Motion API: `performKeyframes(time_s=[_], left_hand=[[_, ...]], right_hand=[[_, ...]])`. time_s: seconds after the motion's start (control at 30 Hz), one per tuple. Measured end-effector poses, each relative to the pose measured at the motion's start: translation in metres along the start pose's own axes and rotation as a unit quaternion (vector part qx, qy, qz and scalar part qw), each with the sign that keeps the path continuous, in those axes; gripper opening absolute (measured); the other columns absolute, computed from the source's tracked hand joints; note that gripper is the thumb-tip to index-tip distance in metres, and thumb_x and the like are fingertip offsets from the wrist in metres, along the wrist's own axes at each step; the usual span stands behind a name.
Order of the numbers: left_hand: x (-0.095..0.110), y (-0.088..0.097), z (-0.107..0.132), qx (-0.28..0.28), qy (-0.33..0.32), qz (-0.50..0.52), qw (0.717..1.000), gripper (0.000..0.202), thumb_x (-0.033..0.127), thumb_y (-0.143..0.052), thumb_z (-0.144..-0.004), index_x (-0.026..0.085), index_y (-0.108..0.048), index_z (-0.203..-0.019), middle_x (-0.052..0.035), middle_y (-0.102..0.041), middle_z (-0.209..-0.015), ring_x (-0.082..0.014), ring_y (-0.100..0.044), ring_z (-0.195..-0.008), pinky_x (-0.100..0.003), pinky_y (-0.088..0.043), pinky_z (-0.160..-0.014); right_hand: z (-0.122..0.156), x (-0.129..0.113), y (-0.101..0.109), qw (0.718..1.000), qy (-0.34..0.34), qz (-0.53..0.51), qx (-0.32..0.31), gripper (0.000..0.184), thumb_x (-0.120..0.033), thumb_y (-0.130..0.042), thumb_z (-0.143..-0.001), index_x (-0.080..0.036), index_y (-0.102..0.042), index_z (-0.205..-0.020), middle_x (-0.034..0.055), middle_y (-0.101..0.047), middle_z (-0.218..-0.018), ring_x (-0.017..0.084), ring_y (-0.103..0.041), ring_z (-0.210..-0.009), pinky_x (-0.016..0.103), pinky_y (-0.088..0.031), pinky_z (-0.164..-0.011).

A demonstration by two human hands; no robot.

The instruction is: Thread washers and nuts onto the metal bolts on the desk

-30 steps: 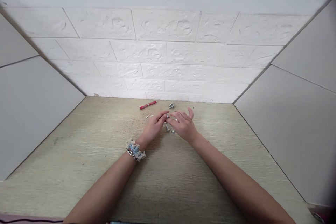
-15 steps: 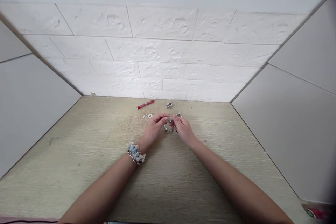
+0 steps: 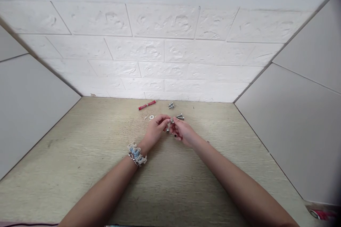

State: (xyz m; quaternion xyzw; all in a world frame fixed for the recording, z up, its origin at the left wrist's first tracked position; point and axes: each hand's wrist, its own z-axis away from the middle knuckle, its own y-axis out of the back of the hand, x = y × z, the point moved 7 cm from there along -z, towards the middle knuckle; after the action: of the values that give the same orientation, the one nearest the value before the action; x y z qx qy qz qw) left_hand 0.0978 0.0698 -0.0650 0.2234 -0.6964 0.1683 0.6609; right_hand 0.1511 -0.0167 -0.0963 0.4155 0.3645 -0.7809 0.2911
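Observation:
A small silver bolt [image 3: 172, 121] is pinched between my two hands, just above the tabletop. My left hand [image 3: 156, 129] grips its left side with thumb and fingertips. From the right, the thumb and index finger of my right hand [image 3: 185, 133] close on the same piece, the other fingers curled below. Whether a nut sits on the bolt is too small to tell. Just beyond my right hand lie two loose bolts [image 3: 180, 116]. Another metal piece [image 3: 167, 130], partly hidden, lies under my fingers.
A cluster of bolts and nuts [image 3: 171, 105] rests farther back. A red marker [image 3: 147, 105] lies near the white brick-patterned wall [image 3: 149, 49]. Left of my hands are a flat washer [image 3: 151, 117] and a small white scrap [image 3: 146, 117]. Side panels bound the wooden table [image 3: 106, 149].
My right hand has rotated around the bolt, its lower fingers now spread more. The two loose bolts behind it show more fully. My left hand keeps its pinch.

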Motion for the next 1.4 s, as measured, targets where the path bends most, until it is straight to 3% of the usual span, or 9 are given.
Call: performKeyframes(time_s=[0.23, 0.37, 0.5, 0.6, 0.73, 1.03, 1.17, 1.3, 1.4], left_hand=[[-0.002, -0.001, -0.002, -0.021, 0.019, 0.047, 0.999, 0.025, 0.038, -0.059, -0.073, 0.014, -0.055, -0.078, 0.0026, -0.055, -0.061, -0.0075, -0.048, -0.053, -0.021, -0.040, -0.052], [-0.002, 0.001, -0.001, -0.004, 0.026, 0.063, 0.998, 0.025, 0.037, -0.061, -0.071, 0.014, -0.055, -0.078, 0.0024, -0.056, -0.064, -0.0074, -0.049, -0.054, -0.021, -0.041, -0.054], [0.001, -0.002, 0.000, -0.016, 0.014, 0.061, 0.998, 0.022, 0.034, -0.062, -0.071, 0.014, -0.055, -0.079, 0.0019, -0.058, -0.065, -0.0084, -0.051, -0.058, -0.022, -0.041, -0.058], [0.002, -0.004, 0.001, -0.023, -0.002, 0.058, 0.998, 0.019, 0.030, -0.063, -0.070, 0.014, -0.056, -0.076, 0.0026, -0.056, -0.063, -0.0084, -0.050, -0.059, -0.022, -0.040, -0.059], [0.001, -0.004, 0.001, -0.026, -0.008, 0.056, 0.998, 0.017, 0.027, -0.065, -0.068, 0.013, -0.056, -0.074, 0.0025, -0.056, -0.063, -0.0083, -0.049, -0.060, -0.022, -0.039, -0.059], [-0.001, -0.005, -0.001, -0.040, 0.000, 0.076, 0.996, 0.018, 0.029, -0.064, -0.072, 0.014, -0.056, -0.076, 0.0011, -0.060, -0.064, -0.0105, -0.054, -0.064, -0.024, -0.042, -0.064], [0.000, -0.002, 0.000, -0.022, 0.020, 0.101, 0.994, 0.021, 0.030, -0.067, -0.068, 0.014, -0.057, -0.076, 0.0010, -0.060, -0.071, -0.0108, -0.055, -0.070, -0.025, -0.045, -0.070], [0.001, 0.001, 0.000, -0.016, 0.025, 0.064, 0.997, 0.024, 0.033, -0.067, -0.069, 0.014, -0.062, -0.082, -0.0006, -0.062, -0.073, -0.0101, -0.053, -0.066, -0.023, -0.044, -0.064], [0.000, 0.000, -0.001, -0.025, 0.030, 0.035, 0.999, 0.031, 0.035, -0.065, -0.069, 0.015, -0.066, -0.092, -0.0036, -0.066, -0.082, -0.0113, -0.054, -0.067, -0.024, -0.044, -0.064]], right_hand=[[-0.004, -0.014, 0.006, 0.988, 0.127, 0.090, 0.024, 0.026, -0.040, -0.057, -0.071, -0.018, -0.048, -0.083, -0.0047, -0.052, -0.069, 0.003, -0.042, -0.041, 0.015, -0.031, -0.034], [-0.002, -0.019, 0.010, 0.986, 0.141, 0.076, 0.053, 0.035, -0.027, -0.060, -0.065, -0.023, -0.042, -0.094, -0.0072, -0.052, -0.075, 0.002, -0.040, -0.038, 0.014, -0.028, -0.031], [-0.002, -0.013, 0.013, 0.991, 0.098, 0.073, 0.056, 0.028, -0.044, -0.052, -0.075, -0.022, -0.042, -0.090, -0.0056, -0.054, -0.070, 0.004, -0.039, -0.034, 0.014, -0.021, -0.026], [-0.004, -0.004, 0.010, 0.991, 0.060, 0.114, 0.021, 0.043, -0.060, -0.038, -0.080, -0.019, -0.044, -0.074, -0.0043, -0.050, -0.054, 0.005, -0.038, -0.031, 0.016, -0.021, -0.024], [-0.007, -0.002, 0.011, 0.990, 0.060, 0.126, 0.016, 0.049, -0.064, -0.033, -0.080, -0.019, -0.038, -0.062, -0.0048, -0.042, -0.044, 0.006, -0.037, -0.030, 0.016, -0.023, -0.024], [0.001, -0.018, 0.004, 0.968, 0.172, 0.183, 0.016, 0.025, -0.043, -0.039, -0.084, -0.019, -0.043, -0.079, -0.0031, -0.050, -0.070, 0.005, -0.040, -0.039, 0.017, -0.028, -0.031], [0.004, -0.024, 0.005, 0.935, 0.237, 0.261, 0.033, 0.018, -0.036, -0.039, -0.085, -0.019, -0.045, -0.088, -0.0014, -0.051, -0.072, 0.007, -0.042, -0.048, 0.020, -0.034, -0.042], [0.009, -0.031, 0.006, 0.898, 0.301, 0.316, 0.060, 0.013, -0.025, -0.042, -0.081, -0.019, -0.047, -0.092, 0.0002, -0.053, -0.081, 0.009, -0.045, -0.058, 0.023, -0.038, -0.053], [0.011, -0.035, 0.010, 0.892, 0.323, 0.302, 0.092, 0.017, -0.018, -0.042, -0.076, -0.021, -0.046, -0.092, -0.0008, -0.053, -0.086, 0.008, -0.043, -0.056, 0.023, -0.037, -0.054]])
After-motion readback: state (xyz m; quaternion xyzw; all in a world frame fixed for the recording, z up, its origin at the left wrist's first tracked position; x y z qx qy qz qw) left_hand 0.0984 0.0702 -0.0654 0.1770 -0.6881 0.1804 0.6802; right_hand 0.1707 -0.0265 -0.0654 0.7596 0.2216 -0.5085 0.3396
